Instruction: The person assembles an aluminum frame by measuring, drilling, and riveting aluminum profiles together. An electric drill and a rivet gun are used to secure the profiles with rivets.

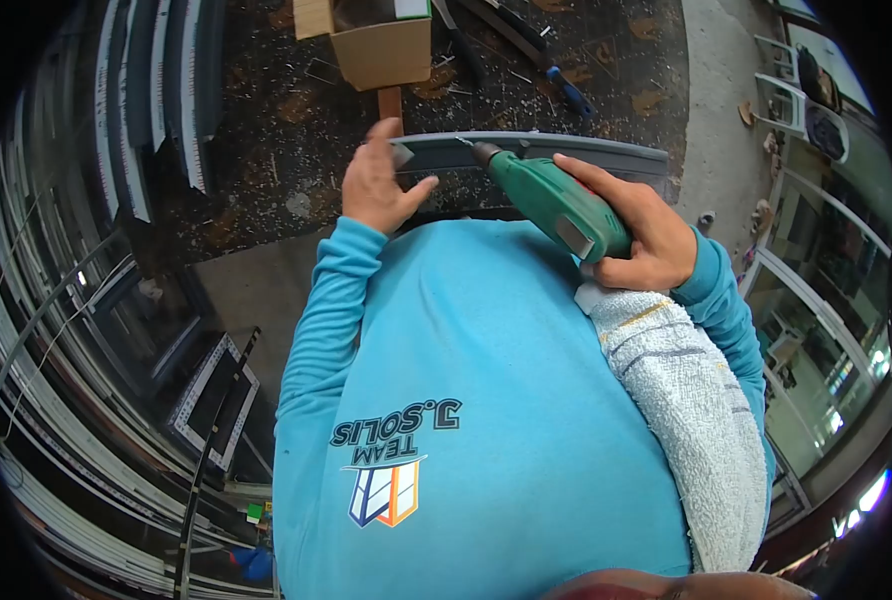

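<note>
A green drill (556,205) is in my right hand (648,225), its chuck and bit pointing left over a long grey profile (586,152). The profile lies across the near edge of the dark, chip-strewn table (266,130). At the profile's left end is my left hand (376,185), thumb and fingers spread apart, beside a small piece of reddish wood (390,105). Whether the fingers touch the profile is unclear. The bit's tip is too small to tell if it meets the profile.
An open cardboard box (381,55) stands at the table's far side. Right of it lie a blue-handled tool (569,92) and dark-handled tools. Several long grey strips (194,110) lie at the left. White chairs (791,100) stand at the far right.
</note>
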`<state>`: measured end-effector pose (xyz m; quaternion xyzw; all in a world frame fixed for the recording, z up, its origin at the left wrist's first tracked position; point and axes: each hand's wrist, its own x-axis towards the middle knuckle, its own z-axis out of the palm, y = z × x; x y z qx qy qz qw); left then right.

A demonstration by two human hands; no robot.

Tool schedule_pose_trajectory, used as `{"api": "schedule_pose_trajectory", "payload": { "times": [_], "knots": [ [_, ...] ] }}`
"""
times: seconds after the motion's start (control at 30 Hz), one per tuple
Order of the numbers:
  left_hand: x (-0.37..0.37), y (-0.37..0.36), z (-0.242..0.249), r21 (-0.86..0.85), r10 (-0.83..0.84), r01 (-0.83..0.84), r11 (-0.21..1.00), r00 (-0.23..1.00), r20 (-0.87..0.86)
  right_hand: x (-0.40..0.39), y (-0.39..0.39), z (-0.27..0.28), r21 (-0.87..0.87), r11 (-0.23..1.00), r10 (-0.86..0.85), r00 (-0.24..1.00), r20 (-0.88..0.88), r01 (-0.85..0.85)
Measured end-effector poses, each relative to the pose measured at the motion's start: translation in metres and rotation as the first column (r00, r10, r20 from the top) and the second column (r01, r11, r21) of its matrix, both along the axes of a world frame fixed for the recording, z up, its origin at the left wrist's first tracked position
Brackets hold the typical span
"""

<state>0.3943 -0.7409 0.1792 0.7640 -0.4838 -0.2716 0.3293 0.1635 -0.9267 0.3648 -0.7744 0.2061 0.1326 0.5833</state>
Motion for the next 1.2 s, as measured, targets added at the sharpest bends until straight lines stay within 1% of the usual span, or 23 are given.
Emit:
{"api": "schedule_pose_trajectory", "payload": {
  "times": [0.03,0.07,0.1,0.17,0.2,0.23,0.27,0.3,0.4,0.5,0.53,0.6,0.67,0.77,0.8,0.9,1.0,1.1,1.2],
  "knots": [
    [-0.005,0.003,0.007,-0.041,0.196,-0.203,0.978,0.972,-0.133,0.004,0.001,0.001,-0.009,1.000,0.012,1.000,0.002,-0.012],
    [-0.001,0.011,-0.012,-0.027,0.303,-0.335,0.942,0.882,-0.360,0.006,0.004,0.001,-0.022,0.999,0.025,1.000,0.007,-0.024],
    [0.006,0.021,-0.034,0.024,0.390,-0.457,0.889,0.729,-0.562,0.009,0.007,0.001,-0.031,0.999,0.039,0.999,0.012,-0.038],
    [0.016,0.022,-0.034,0.149,0.470,-0.462,0.874,0.730,-0.497,0.016,0.010,0.000,-0.064,0.995,0.075,0.997,0.008,-0.074],
    [0.016,0.024,-0.051,0.094,0.481,-0.487,0.868,0.780,-0.401,0.019,0.012,-0.001,-0.080,0.993,0.092,0.996,-0.006,-0.092],
    [0.011,0.018,-0.047,0.106,0.543,-0.548,0.830,0.752,-0.373,0.022,0.013,-0.003,-0.099,0.989,0.112,0.994,-0.016,-0.113],
    [0.011,0.016,-0.056,0.065,0.555,-0.559,0.827,0.791,-0.259,0.024,0.014,-0.009,-0.171,0.975,0.146,0.989,0.005,-0.143],
    [0.009,0.017,-0.062,0.028,0.560,-0.563,0.826,0.816,-0.140,0.026,0.016,-0.010,-0.190,0.968,0.164,0.986,-0.030,-0.166],
    [0.003,0.011,-0.041,0.100,0.502,-0.498,0.861,0.865,-0.011,0.035,0.016,-0.012,-0.249,0.938,0.218,0.969,-0.113,-0.240],
    [-0.004,0.012,-0.032,0.179,0.534,-0.507,0.843,0.829,-0.168,0.036,0.014,-0.014,-0.275,0.927,0.242,0.966,-0.087,-0.256],
    [-0.003,0.014,-0.031,0.190,0.516,-0.487,0.853,0.842,-0.159,0.037,0.014,-0.012,-0.242,0.932,0.239,0.960,-0.142,-0.268],
    [0.001,0.016,-0.028,0.158,0.456,-0.431,0.888,0.868,-0.196,0.043,0.011,-0.008,-0.181,0.940,0.241,0.939,-0.246,-0.289],
    [0.006,0.019,-0.028,0.145,0.390,-0.365,0.919,0.895,-0.219,0.044,0.010,-0.009,-0.184,0.941,0.240,0.945,-0.223,-0.283],
    [0.025,0.013,-0.019,0.271,0.243,-0.195,0.943,0.957,-0.156,0.048,0.008,-0.008,-0.169,0.948,0.231,0.949,-0.217,-0.269],
    [0.027,0.010,-0.015,0.285,0.229,-0.173,0.943,0.957,-0.177,0.050,0.008,-0.007,-0.157,0.951,0.228,0.949,-0.218,-0.265],
    [0.030,0.010,-0.013,0.301,0.221,-0.154,0.941,0.954,-0.201,0.049,0.007,-0.010,-0.191,0.942,0.243,0.953,-0.183,-0.277],
    [0.030,0.010,-0.020,0.298,0.204,-0.147,0.943,0.964,-0.170,0.051,0.008,-0.008,-0.181,0.947,0.226,0.951,-0.209,-0.265],
    [0.029,0.005,-0.019,0.329,0.149,-0.100,0.939,0.980,-0.130,0.047,0.009,-0.014,-0.240,0.944,0.214,0.974,-0.077,-0.226],
    [0.023,-0.002,-0.020,0.349,0.135,-0.079,0.934,0.981,-0.140,0.048,0.008,-0.014,-0.244,0.940,0.226,0.971,-0.082,-0.239]
  ]
}}
